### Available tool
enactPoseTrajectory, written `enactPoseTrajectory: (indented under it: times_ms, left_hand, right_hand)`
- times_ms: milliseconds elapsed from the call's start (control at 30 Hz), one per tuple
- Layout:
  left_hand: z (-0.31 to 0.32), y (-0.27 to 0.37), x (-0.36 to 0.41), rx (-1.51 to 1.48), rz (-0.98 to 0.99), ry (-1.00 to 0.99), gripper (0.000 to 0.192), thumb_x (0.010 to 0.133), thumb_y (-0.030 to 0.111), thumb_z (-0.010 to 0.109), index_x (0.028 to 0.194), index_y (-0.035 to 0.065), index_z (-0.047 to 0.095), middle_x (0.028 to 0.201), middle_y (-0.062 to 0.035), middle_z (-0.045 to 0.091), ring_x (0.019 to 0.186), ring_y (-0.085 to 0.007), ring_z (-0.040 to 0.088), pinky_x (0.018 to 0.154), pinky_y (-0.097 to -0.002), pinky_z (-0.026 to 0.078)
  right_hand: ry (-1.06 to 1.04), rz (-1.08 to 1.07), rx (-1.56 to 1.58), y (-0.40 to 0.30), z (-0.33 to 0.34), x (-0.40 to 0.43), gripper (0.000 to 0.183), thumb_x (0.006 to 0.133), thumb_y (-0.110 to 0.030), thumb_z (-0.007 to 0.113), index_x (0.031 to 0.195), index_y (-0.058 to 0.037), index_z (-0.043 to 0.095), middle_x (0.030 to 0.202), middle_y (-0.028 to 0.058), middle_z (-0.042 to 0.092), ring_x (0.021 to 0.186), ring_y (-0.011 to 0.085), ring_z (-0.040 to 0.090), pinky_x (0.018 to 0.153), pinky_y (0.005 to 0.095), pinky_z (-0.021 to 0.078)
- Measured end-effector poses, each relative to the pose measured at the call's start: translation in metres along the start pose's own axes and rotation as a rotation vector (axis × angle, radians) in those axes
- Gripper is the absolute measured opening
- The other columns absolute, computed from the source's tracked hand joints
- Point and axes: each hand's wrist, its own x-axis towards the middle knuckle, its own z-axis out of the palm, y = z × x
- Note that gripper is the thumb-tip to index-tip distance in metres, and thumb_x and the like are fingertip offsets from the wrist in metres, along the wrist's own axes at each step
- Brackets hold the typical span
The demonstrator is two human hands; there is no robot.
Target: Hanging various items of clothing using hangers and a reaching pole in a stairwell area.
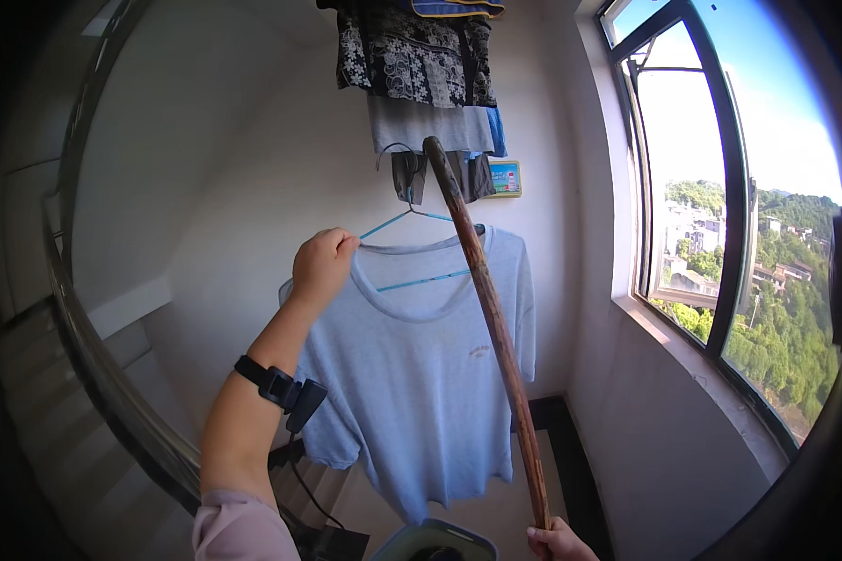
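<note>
A light blue T-shirt [421, 379] hangs on a blue wire clothes hanger [386, 225] with a dark hook. My left hand [328, 263] grips the shirt's shoulder beside the neckline, at the hanger's left arm. Low on the right, my right hand [561, 541] is closed around the lower end of a long wooden pole [495, 308]. The pole slants up in front of the shirt, and its top end is just right of the hanger's hook. Whether the two touch, I cannot tell.
Several garments [421, 63] hang higher up near the wall. An open window [716, 210] is on the right. A metal stair railing [105, 365] curves along the left, above steps. Below the shirt stands a plastic basket [480, 541] with something dark inside.
</note>
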Motion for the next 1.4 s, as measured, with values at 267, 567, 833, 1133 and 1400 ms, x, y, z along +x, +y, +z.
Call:
enactPoseTrajectory:
  times_ms: [267, 567, 833, 1133, 1400]
  left_hand:
    - [-0.005, 0.055, -0.039, 0.219, 0.381, 0.100, 0.034, 0.076, 0.022, 0.063, 0.102, 0.0048, 0.050, 0.104, -0.0135, 0.047, 0.097, -0.0295, 0.044, 0.085, -0.0428, 0.034]
    - [0.044, 0.178, -0.215, -1.127, -0.224, -0.942, 0.036, 0.094, 0.031, 0.041, 0.102, -0.0032, 0.046, 0.088, -0.0146, 0.059, 0.084, -0.0223, 0.060, 0.081, -0.0295, 0.047]
    - [0.017, 0.179, -0.020, -1.223, -0.162, -0.407, 0.031, 0.091, 0.030, 0.041, 0.095, -0.0001, 0.048, 0.066, -0.0059, 0.059, 0.062, -0.0127, 0.058, 0.060, -0.0255, 0.047]
    - [0.022, 0.184, -0.014, -1.111, 0.135, -0.759, 0.060, 0.093, 0.041, 0.038, 0.136, 0.0044, 0.017, 0.098, -0.0112, 0.055, 0.081, -0.0157, 0.059, 0.077, -0.0285, 0.046]
    - [-0.025, 0.135, -0.106, -0.705, 0.058, -1.109, 0.055, 0.091, 0.030, 0.048, 0.138, 0.0103, 0.026, 0.116, -0.0164, 0.050, 0.100, -0.0216, 0.053, 0.084, -0.0305, 0.043]
  right_hand:
    - [0.142, -0.135, 0.002, -0.025, 0.032, -0.004, 0.027, 0.083, -0.022, 0.059, 0.062, -0.0091, 0.048, 0.046, 0.0005, 0.045, 0.035, 0.0096, 0.040, 0.033, 0.0234, 0.0304]
    - [0.139, -0.458, -0.052, -0.115, 0.079, 0.004, 0.017, 0.082, -0.010, 0.055, 0.068, -0.0019, 0.050, 0.051, 0.0056, 0.048, 0.042, 0.0147, 0.047, 0.040, 0.0278, 0.0363]
    - [0.038, -0.183, -0.234, 0.018, 0.044, -0.038, 0.018, 0.075, -0.020, 0.065, 0.068, -0.0067, 0.055, 0.058, -0.0015, 0.048, 0.053, 0.0082, 0.045, 0.049, 0.0258, 0.0358]
    - [0.344, -0.329, 0.044, -0.102, 0.040, 0.020, 0.038, 0.087, -0.022, 0.053, 0.054, -0.0054, 0.044, 0.045, 0.0046, 0.043, 0.038, 0.0138, 0.040, 0.039, 0.0268, 0.0314]
    - [0.248, -0.720, -0.055, -0.284, 0.060, 0.037, 0.039, 0.091, -0.040, 0.044, 0.070, -0.0072, 0.044, 0.050, 0.0028, 0.044, 0.037, 0.0121, 0.041, 0.035, 0.0242, 0.0332]
